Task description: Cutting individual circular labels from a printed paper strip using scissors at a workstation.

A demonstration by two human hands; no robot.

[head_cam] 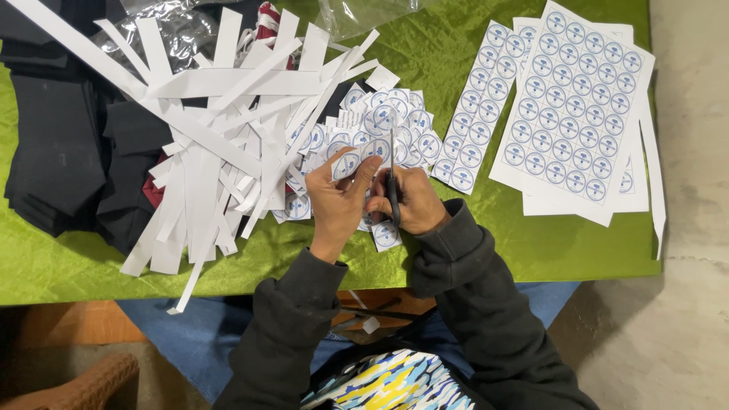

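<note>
Hands at work over a table [456, 250] draped in a shiny green cloth, seen from above. The left hand [338, 199] pinches a small paper piece [345, 164] printed with a blue-ringed round label, its grip clenched on the piece between thumb and fingers. The right hand [410, 201], just beside the left and touching it, is clenched on a pair of dark-handled scissors [392, 182], whose blades point away from the person and meet the edge of the held piece.

Relative to the scissors: directly beyond the blade tips lies a loose heap of cut label squares [395, 118], each carrying the same round mark; one more cut square [386, 235] lies on the near side, partly under the right hand. To the left of the scissors spreads a large tangle of white paper offcut strips [220, 137], and further left again sits a stack of dark folded fabric [61, 152]. To the right of the scissors lies a narrow partly cut label sheet [478, 106], and beyond it a stack of uncut label sheets [573, 106] with rows of round marks. Clear plastic bags [357, 15] lie at the far edge of the table, well beyond the scissors. Both forearms wear dark grey sleeves [471, 281].
</note>
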